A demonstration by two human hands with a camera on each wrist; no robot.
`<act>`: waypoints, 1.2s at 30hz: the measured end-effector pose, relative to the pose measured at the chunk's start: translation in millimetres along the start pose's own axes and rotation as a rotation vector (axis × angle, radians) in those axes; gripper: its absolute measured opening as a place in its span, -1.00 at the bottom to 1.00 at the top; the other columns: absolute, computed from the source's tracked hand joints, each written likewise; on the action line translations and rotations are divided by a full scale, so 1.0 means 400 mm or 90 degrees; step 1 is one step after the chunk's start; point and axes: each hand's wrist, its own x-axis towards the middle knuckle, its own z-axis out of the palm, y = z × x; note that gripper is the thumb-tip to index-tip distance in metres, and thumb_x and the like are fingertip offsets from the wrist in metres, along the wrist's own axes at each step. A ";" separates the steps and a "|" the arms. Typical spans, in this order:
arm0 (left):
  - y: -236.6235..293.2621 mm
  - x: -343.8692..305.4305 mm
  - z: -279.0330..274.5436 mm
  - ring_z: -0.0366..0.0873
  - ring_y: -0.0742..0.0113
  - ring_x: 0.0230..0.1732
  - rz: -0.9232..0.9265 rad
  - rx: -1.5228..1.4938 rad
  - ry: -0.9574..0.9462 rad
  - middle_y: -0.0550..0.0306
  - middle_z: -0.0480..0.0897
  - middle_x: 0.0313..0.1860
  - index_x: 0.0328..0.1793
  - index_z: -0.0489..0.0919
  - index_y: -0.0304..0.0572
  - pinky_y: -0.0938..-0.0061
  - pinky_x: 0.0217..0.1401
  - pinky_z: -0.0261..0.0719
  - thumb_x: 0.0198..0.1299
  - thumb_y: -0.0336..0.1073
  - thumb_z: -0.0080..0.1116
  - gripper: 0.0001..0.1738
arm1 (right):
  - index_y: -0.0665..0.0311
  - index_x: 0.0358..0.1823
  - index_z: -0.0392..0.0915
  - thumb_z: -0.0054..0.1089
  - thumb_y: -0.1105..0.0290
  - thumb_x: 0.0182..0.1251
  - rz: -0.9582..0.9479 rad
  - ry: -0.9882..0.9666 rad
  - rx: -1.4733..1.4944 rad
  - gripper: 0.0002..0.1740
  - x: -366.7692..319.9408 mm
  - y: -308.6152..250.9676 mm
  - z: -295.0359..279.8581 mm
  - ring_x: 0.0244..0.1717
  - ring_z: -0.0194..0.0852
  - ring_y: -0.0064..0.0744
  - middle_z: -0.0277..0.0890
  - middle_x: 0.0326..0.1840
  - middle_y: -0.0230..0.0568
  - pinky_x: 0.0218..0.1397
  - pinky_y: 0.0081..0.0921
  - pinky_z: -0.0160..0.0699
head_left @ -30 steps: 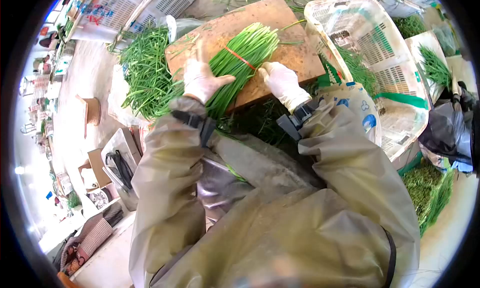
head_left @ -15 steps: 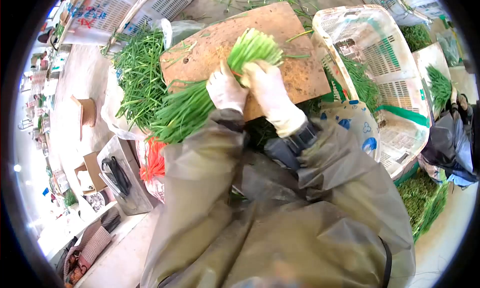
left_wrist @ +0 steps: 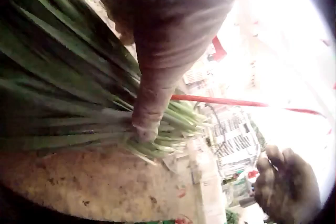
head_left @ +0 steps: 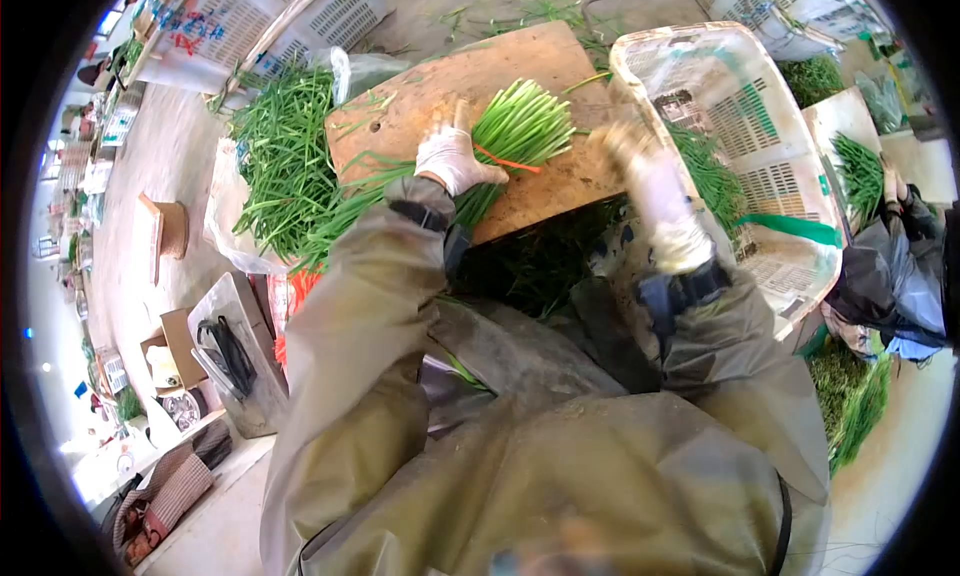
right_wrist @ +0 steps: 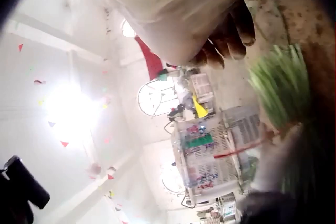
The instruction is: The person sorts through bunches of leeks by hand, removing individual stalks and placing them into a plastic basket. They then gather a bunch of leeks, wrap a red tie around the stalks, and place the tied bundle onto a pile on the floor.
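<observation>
A thick bundle of chives (head_left: 520, 121) lies slantwise on a brown board (head_left: 400, 91), its pale cut ends toward the upper right. An orange-red band (head_left: 510, 163) crosses it near those ends, and a loose end sticks out in the left wrist view. My gloved left hand (head_left: 450, 161) holds the bundle just below the band, its thumb (left_wrist: 149, 103) laid across the stalks. To the right, over the board's edge beside the crate, is my right hand (head_left: 650, 176), blurred and apart from the bundle. Its bare fingers (right_wrist: 231, 37) hang loosely bent around nothing.
Loose chives (head_left: 285, 166) are heaped left of the board. A white plastic crate (head_left: 725, 51) holding some greens stands to the right. Orange-red strips (head_left: 283, 316) lie at the lower left. Another person's hands (head_left: 893, 188) are by greens at far right.
Both hands came together at the band half a second ago. My right hand has since moved off to the right, while my left stays on the bundle.
</observation>
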 end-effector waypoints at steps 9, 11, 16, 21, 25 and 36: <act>0.034 -0.137 -0.023 0.61 -0.11 0.02 0.083 -0.115 0.182 -0.20 0.63 -0.01 0.61 0.00 -0.18 0.16 0.11 0.56 -0.48 -0.07 0.67 0.46 | 0.31 -0.10 0.61 0.07 0.12 0.44 0.176 -0.417 -0.024 -0.63 -0.232 0.156 0.106 -0.27 0.60 -0.44 0.63 -0.26 -0.26 -0.17 -0.45 0.57; 0.069 -0.246 -0.121 0.60 -0.12 0.03 0.201 -0.206 0.371 -0.20 0.63 0.00 0.60 0.02 -0.25 0.18 0.14 0.55 -0.49 -0.19 0.68 0.44 | 0.31 -0.07 0.62 0.00 -0.10 0.47 0.242 -0.509 0.105 -0.45 -0.257 0.117 0.130 -0.24 0.59 -0.43 0.62 -0.21 -0.29 -0.16 -0.48 0.56; 0.147 -0.504 -0.279 0.49 0.03 0.30 0.298 -0.521 0.497 -0.20 0.48 0.31 0.55 0.14 -0.37 0.20 0.34 0.44 -0.26 -0.18 0.64 0.23 | 0.29 0.44 0.24 -0.21 -0.50 0.28 0.276 -0.715 0.607 0.04 -0.265 -0.009 0.219 0.14 0.49 -0.29 0.54 0.15 -0.16 0.25 -0.27 0.46; 0.087 -0.637 -0.292 -0.04 0.01 0.62 0.389 -0.523 0.327 -0.14 0.05 0.62 0.64 -0.05 -0.19 0.09 0.62 -0.04 0.02 -0.44 0.37 0.10 | 0.25 0.41 0.29 0.07 -0.23 0.38 0.156 -0.587 0.711 -0.19 -0.226 -0.221 0.191 0.15 0.52 -0.32 0.50 0.24 -0.16 0.20 -0.33 0.59; 0.043 -0.579 -0.343 0.22 0.10 0.48 0.248 -0.998 0.079 -0.16 0.27 0.46 0.57 -0.03 -0.40 0.24 0.54 0.12 0.09 -0.21 0.43 0.07 | 0.30 0.20 0.50 0.37 0.01 0.25 -0.009 -0.475 0.376 -0.36 -0.169 -0.291 0.208 0.04 0.56 -0.44 0.61 0.03 -0.28 0.18 -0.40 0.54; -0.132 -0.330 -0.132 0.46 0.13 0.29 0.109 -1.217 0.212 -0.16 0.42 0.35 0.49 0.23 -0.28 0.29 0.37 0.43 0.09 -0.35 0.42 -0.14 | 0.36 0.22 0.43 0.28 0.24 0.27 -0.206 -0.194 -0.136 -0.45 0.056 -0.034 0.266 0.12 0.54 -0.25 0.57 0.12 0.03 0.29 -0.35 0.48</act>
